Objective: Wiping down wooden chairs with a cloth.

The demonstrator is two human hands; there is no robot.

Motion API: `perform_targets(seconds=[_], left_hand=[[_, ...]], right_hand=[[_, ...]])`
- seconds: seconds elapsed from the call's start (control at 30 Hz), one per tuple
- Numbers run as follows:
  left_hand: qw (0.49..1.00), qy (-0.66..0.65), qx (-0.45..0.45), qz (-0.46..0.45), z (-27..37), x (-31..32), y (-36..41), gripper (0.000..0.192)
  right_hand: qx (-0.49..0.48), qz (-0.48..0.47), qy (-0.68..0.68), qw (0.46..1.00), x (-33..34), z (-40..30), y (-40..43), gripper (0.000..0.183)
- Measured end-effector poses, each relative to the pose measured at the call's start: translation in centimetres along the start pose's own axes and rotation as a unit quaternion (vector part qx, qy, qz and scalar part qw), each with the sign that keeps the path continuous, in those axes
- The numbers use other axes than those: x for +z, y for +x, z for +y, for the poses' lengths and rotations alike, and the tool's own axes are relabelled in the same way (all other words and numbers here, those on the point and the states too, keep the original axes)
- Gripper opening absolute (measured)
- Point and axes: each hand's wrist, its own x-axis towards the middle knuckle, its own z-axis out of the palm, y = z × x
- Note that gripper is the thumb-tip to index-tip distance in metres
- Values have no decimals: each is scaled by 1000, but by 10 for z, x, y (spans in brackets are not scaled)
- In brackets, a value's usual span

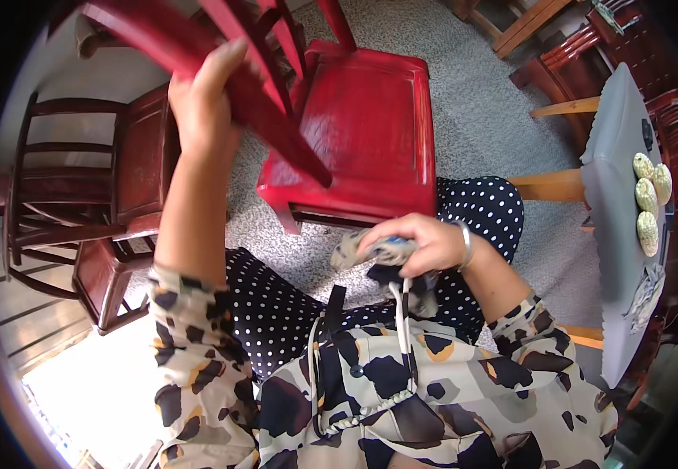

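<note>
A red wooden chair stands before me, its glossy seat (368, 123) worn and scuffed in places. My left hand (207, 97) is wrapped around a thick red rail of the chair's back (280, 138), blurred by motion. Close to the seat's near edge, my right hand (427, 240) grips a crumpled beige and blue cloth (395, 249). Part of that cloth is hidden under the fingers. A darker bit of fabric (386, 272) hangs below it, above my dotted trousers (274, 316).
Dark wooden chairs (142, 158) stand at the left. On the right, a table under a grey cover (614, 223) bears several pale corn cobs (647, 193) and a crumpled wrapper (647, 299). Carved dark wooden furniture (556, 82) is beyond it. The floor (474, 99) is speckled grey.
</note>
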Motion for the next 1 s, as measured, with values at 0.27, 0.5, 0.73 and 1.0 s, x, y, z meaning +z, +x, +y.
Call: perform_targets(seconds=[0.27, 0.5, 0.73, 1.0], left_hand=[[997, -58, -42, 24, 4, -89, -63, 19], [986, 16, -19, 162, -2, -87, -60, 18], [988, 35, 6, 148, -1, -79, -62, 18], [987, 47, 6, 155, -8, -84, -65, 23]], right_hand=[[-63, 255, -120, 957, -2, 22, 25, 62], [-2, 262, -348, 900, 60, 74, 118, 47], [122, 174, -569, 794, -16, 52, 90, 33], [238, 251, -688, 638, -151, 26, 85, 34]])
